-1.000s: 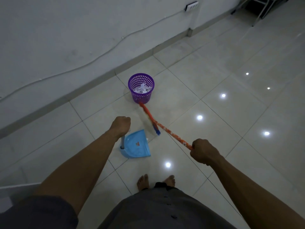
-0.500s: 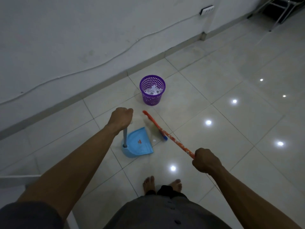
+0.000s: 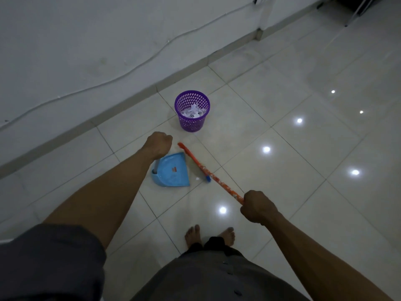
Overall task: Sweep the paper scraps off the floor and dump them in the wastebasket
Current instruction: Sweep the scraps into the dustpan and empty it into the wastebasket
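Observation:
A purple mesh wastebasket [image 3: 192,122] stands on the tiled floor near the wall, with white paper scraps [image 3: 193,111] inside it. My left hand [image 3: 159,144] grips the upright handle of a blue dustpan [image 3: 172,171] that rests on the floor in front of me. My right hand [image 3: 257,207] grips the orange patterned handle of a broom [image 3: 211,175]; its head lies on the floor just right of the dustpan. A small white scrap [image 3: 197,178] lies between the pan and the broom.
A white wall with a grey skirting [image 3: 121,105] runs diagonally on the left, and a cable hangs along it. My bare feet [image 3: 209,235] stand on the glossy tiles below the dustpan. Metal furniture legs [image 3: 355,11] show at the top right.
The broom head has pulled back from the wastebasket toward the dustpan's right side. The view has shifted, so the basket sits farther right and lower.

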